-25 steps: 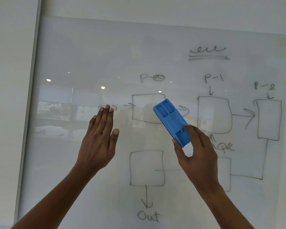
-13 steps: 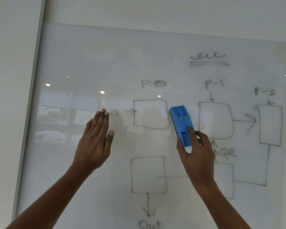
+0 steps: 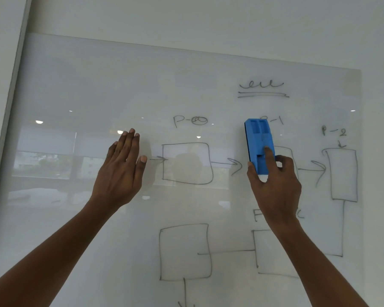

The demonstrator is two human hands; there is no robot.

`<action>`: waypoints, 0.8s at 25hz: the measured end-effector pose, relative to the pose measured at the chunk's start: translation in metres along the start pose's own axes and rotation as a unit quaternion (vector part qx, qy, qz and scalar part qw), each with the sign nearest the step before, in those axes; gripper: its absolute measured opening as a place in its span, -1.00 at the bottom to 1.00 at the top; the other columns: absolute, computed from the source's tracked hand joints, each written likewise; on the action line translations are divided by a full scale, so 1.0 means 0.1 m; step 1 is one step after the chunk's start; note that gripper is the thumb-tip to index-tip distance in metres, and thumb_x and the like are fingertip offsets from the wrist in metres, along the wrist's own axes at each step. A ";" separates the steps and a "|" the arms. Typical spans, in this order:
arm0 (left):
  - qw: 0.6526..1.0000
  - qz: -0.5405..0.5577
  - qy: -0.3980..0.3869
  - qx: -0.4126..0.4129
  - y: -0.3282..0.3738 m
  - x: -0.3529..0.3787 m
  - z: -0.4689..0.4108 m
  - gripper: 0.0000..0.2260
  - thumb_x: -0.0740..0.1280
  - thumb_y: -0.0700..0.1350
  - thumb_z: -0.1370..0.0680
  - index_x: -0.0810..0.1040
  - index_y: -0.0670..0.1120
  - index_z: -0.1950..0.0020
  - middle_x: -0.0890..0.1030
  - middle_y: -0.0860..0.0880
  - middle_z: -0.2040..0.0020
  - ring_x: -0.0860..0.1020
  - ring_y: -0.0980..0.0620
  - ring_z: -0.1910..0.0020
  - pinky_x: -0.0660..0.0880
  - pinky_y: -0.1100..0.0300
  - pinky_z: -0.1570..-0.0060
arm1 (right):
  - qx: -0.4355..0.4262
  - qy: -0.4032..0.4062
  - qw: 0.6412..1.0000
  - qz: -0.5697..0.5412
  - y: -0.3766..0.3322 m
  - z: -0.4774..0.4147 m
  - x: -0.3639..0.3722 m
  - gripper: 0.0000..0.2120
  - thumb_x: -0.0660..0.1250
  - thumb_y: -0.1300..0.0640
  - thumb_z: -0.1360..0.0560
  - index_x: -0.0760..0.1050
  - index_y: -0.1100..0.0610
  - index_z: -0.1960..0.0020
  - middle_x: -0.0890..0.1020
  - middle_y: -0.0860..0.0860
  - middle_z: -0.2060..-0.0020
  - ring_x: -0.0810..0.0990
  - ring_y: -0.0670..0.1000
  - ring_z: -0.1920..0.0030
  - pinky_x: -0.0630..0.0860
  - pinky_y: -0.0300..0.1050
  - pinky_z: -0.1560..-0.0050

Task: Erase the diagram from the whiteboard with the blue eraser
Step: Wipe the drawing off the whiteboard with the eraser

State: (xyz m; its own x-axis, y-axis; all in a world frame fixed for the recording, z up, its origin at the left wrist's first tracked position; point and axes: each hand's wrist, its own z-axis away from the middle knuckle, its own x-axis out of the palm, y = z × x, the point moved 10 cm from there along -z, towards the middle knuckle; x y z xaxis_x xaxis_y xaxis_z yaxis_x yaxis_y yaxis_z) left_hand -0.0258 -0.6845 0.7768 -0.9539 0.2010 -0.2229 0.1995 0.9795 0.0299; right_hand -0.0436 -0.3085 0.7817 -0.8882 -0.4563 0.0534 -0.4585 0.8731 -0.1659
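**markerfan:** ok, where's the blue eraser point(image 3: 259, 140) at here?

**deskjockey:** Up on the whiteboard point(image 3: 98, 89), right of centre. It stands nearly upright, top leaning a touch to the left, and covers the left edge of the middle box of the diagram point(image 3: 226, 163). Its top end hides the "P" of the "P-1" label point(image 3: 277, 121). There's a dark felt strip along its left side, against the board.

**markerfan:** and who's got it?

**deskjockey:** The right hand point(image 3: 275, 187), arm reaching up from the lower right. It holds the lower end: thumb point(image 3: 252, 173) on the left edge, index finger point(image 3: 269, 155) stretched up the blue face, the other fingers curled in at the right side.

**markerfan:** left hand point(image 3: 120, 173)?

**deskjockey:** Holding nothing. It's raised flat toward the board, left of the "P-00" box point(image 3: 186, 183), fingers straight, together and pointing up, thumb sticking out right, beside the little arrow into that box. Can't tell if the palm actually touches the glass.

**markerfan:** rest of the board?

**deskjockey:** Underlined squiggle point(image 3: 263, 89) up top, "P-2" box point(image 3: 341, 173) far right, two more boxes lower down. White wall point(image 3: 186, 16) above.
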 end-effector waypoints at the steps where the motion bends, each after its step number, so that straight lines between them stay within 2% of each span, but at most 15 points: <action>1: 1.000 0.002 0.007 0.006 0.04 0.02 -0.08 -0.34 -0.11 0.14 -0.77 0.13 -0.22 -0.78 0.11 -0.15 -0.78 0.02 -0.05 -0.77 -0.03 0.03 -0.72 | 0.001 0.005 1.000 0.004 0.05 -0.05 -0.02 -0.45 0.44 -0.04 -0.57 0.44 0.16 -0.48 0.56 0.26 -0.14 0.63 0.18 0.12 0.64 0.03 0.25; 8: 0.998 0.000 0.040 0.046 0.30 0.19 -0.53 -0.37 -0.07 0.08 -0.78 0.18 -0.29 -0.75 0.18 -0.23 -0.76 0.12 -0.18 -0.77 0.03 -0.04 -0.72 | 0.001 0.019 1.000 0.019 0.33 -0.35 -0.06 -0.45 0.43 -0.02 -0.58 0.42 0.17 -0.49 0.55 0.28 -0.12 0.60 0.20 0.12 0.66 0.19 0.17; 15: 0.993 -0.003 0.089 0.072 0.46 0.32 -1.17 -0.36 -0.08 0.09 -0.78 0.23 -0.31 -0.72 0.26 -0.28 -0.72 0.20 -0.25 -0.74 0.16 -0.18 -0.68 | 0.012 0.031 0.999 0.005 0.50 -0.89 0.02 -0.40 0.36 -0.05 -0.62 0.30 0.12 -0.58 0.49 0.23 -0.13 0.53 0.11 0.12 0.65 0.04 0.16; 20: 0.993 0.000 0.094 0.070 0.47 0.44 -1.39 -0.36 -0.09 0.10 -0.77 0.24 -0.27 -0.73 0.26 -0.28 -0.72 0.19 -0.27 -0.74 0.13 -0.19 -0.68 | 0.029 0.019 0.999 0.013 0.63 -1.03 0.19 -0.36 0.33 -0.05 -0.64 0.17 0.05 -0.64 0.44 0.21 -0.12 0.50 0.10 0.10 0.66 0.09 0.08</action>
State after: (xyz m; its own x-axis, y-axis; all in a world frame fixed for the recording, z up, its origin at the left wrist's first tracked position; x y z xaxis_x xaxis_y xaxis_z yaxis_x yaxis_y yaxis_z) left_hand -0.0897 -0.6275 0.9043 -0.9764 0.2129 -0.0370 0.2157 0.9703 -0.1092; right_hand -0.0926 -0.2444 0.8741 -0.9009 -0.4257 0.0847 -0.4334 0.8726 -0.2253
